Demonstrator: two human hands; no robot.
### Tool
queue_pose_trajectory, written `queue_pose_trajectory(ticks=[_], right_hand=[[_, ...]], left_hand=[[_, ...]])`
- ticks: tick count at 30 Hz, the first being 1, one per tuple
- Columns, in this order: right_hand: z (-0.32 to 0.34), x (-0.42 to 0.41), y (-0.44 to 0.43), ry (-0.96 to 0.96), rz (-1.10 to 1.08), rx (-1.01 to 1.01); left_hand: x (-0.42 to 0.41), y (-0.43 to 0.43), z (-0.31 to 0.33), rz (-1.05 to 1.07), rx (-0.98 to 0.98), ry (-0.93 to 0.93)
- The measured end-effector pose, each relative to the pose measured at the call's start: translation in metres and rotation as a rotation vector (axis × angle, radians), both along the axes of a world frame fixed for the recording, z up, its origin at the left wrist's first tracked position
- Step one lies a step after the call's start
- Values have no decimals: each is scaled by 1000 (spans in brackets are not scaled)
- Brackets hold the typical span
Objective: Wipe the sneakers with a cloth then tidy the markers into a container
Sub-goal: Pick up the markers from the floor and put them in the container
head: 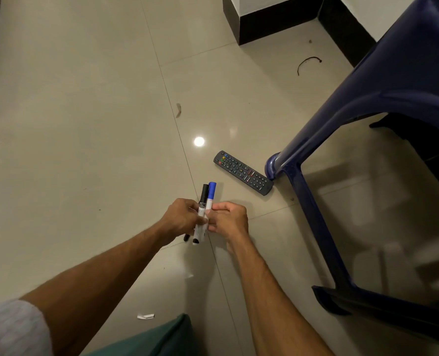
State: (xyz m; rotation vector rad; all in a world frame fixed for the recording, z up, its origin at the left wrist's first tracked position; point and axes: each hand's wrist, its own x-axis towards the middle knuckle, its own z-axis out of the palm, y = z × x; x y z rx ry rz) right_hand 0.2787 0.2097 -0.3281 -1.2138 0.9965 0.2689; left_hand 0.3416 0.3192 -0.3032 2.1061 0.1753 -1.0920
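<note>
Grips black-capped marker [203, 199] and blue-capped marker [211, 195] together in left hand [181, 217], near the remote control [242, 172]; seemingly pinches the blue one with right hand [230, 218].

Print on markers [202, 214], remote [243, 172] illegible.

One wide-angle head camera looks forward and steeply down at the tiled floor [85, 124], close above the left hand [179, 217] and right hand [230, 218] mid-frame; a blue plastic chair [393, 86] fills the right edge.
</note>
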Motion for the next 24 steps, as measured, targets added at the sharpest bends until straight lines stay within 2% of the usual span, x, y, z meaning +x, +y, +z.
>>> queue_pose_trajectory(ticks=[8, 9, 13, 18, 21, 24], right_hand=[[9, 4, 6, -40, 27, 182], [8, 5, 9, -24, 32, 147], [5, 8, 18, 50, 222, -238], [4, -1, 23, -74, 642, -473], [-4, -5, 24, -81, 918, -602], [-7, -9, 23, -83, 1045, -752]], left_hand=[[3, 8, 3, 30, 79, -116], [4, 8, 4, 39, 97, -129], [10, 9, 5, 61, 154, -147], [13, 6, 7, 45, 192, -157], [12, 4, 7, 48, 190, -159], [11, 4, 8, 44, 204, -152]])
